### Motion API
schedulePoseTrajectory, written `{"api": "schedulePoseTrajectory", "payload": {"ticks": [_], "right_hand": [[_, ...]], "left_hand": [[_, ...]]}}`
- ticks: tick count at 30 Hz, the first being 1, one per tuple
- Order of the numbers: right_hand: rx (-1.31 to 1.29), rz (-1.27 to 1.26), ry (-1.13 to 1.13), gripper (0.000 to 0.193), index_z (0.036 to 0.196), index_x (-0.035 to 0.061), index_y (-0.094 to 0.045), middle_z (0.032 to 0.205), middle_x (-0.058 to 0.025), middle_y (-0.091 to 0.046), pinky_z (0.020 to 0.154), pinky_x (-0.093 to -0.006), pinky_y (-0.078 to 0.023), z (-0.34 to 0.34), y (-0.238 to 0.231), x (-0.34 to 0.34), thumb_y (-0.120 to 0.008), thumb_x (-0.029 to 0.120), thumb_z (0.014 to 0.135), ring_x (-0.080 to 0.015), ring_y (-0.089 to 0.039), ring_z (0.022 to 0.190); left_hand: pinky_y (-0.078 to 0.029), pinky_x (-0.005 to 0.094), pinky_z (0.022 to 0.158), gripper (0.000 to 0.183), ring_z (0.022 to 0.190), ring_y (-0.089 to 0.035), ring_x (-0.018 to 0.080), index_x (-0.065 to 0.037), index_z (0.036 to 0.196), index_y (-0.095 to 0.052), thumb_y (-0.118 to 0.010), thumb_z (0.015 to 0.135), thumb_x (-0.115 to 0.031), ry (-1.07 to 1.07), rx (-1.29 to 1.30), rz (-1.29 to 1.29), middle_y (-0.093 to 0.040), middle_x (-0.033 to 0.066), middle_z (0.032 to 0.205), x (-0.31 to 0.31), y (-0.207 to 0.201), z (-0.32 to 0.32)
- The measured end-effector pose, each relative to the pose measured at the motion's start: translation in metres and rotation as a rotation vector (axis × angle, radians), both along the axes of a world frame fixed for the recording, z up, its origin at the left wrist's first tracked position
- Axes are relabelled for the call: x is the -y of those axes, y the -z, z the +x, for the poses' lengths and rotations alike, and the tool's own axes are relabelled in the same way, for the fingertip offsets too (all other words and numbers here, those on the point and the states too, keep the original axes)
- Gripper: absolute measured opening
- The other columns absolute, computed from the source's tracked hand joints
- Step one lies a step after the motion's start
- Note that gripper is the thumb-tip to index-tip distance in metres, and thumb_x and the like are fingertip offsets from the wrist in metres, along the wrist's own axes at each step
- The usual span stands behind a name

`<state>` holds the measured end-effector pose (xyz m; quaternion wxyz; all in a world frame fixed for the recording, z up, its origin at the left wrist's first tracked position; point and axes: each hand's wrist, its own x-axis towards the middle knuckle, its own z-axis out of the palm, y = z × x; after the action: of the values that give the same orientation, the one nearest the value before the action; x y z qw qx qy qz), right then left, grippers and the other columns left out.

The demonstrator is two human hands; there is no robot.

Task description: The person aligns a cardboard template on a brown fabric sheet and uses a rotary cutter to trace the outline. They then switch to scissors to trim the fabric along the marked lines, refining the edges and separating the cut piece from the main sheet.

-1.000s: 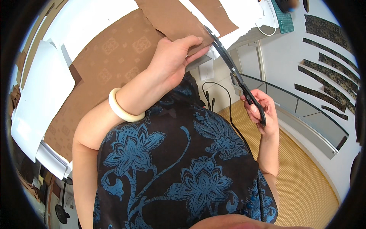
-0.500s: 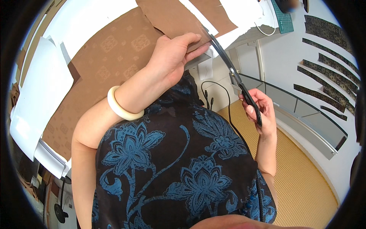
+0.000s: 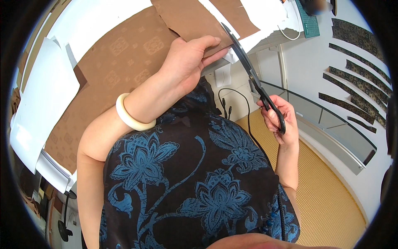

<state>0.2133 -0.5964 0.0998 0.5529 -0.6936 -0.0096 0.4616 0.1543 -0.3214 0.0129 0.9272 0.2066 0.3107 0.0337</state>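
Long black-handled metal scissors (image 3: 244, 59), right hand (image 3: 282, 120) fingers curled round the handles, blades slanting forward-left to thin flat brown sheet (image 3: 195, 23), pinched between left hand (image 3: 186, 58) thumb and fingers at white tabletop (image 3: 103, 17) edge.

Free air between black scissors (image 3: 248, 68) and floral garment (image 3: 199, 174), but a dark cable (image 3: 248, 114) across it, probably lower down.

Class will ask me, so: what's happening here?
The person's right hand holds black-handled scissors, the blades at the edge of a brown piece of material. The left hand pinches that piece near the blades. A larger patterned brown sheet lies beside the left forearm.
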Motion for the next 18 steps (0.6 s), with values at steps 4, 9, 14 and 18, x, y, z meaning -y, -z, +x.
{"api": "schedulePoseTrajectory", "payload": {"ticks": [4, 9, 14, 18], "right_hand": [[0.008, -0.001, -0.006, 0.032, 0.117, -0.0057, -0.065, 0.073, 0.0041, -0.057, 0.044, -0.0171, -0.027, -0.0001, 0.0011, 0.0007, -0.078, 0.014, 0.095, 0.0006, -0.041, 0.051], [0.010, -0.022, -0.001, 0.031, 0.116, -0.0056, -0.065, 0.073, 0.0039, -0.057, 0.044, -0.0172, -0.027, -0.0007, 0.0007, 0.0011, -0.078, 0.013, 0.095, 0.0006, -0.040, 0.051], [0.016, -0.006, -0.010, 0.030, 0.116, -0.0055, -0.066, 0.072, 0.0037, -0.058, 0.043, -0.0173, -0.027, -0.0009, 0.0011, 0.0008, -0.078, 0.012, 0.095, 0.0005, -0.040, 0.050], [0.017, -0.021, -0.009, 0.029, 0.116, -0.0052, -0.066, 0.072, 0.0039, -0.058, 0.043, -0.0175, -0.028, -0.0009, 0.0005, 0.0006, -0.078, 0.012, 0.095, 0.0005, -0.040, 0.049]], "left_hand": [[-0.061, 0.0402, 0.106, 0.030, 0.114, -0.071, 0.0305, 0.015, 0.124, -0.059, -0.064, 0.099, 0.000, 0.004, -0.003, -0.010, -0.068, 0.0207, 0.125, -0.0007, 0.0013, 0.0001], [-0.062, 0.0398, 0.105, 0.029, 0.114, -0.071, 0.0303, 0.015, 0.124, -0.060, -0.064, 0.099, 0.000, 0.008, -0.003, -0.011, -0.068, 0.0207, 0.125, -0.0008, 0.0032, -0.0002], [-0.062, 0.0394, 0.105, 0.028, 0.112, -0.071, 0.0298, 0.015, 0.122, -0.060, -0.064, 0.099, -0.001, 0.007, -0.014, -0.005, -0.068, 0.0198, 0.123, -0.0002, 0.0080, 0.0005], [-0.062, 0.0400, 0.105, 0.027, 0.112, -0.071, 0.0293, 0.016, 0.122, -0.060, -0.063, 0.100, -0.001, 0.000, -0.027, -0.002, -0.068, 0.0193, 0.122, -0.0011, 0.0036, 0.0010]]}}
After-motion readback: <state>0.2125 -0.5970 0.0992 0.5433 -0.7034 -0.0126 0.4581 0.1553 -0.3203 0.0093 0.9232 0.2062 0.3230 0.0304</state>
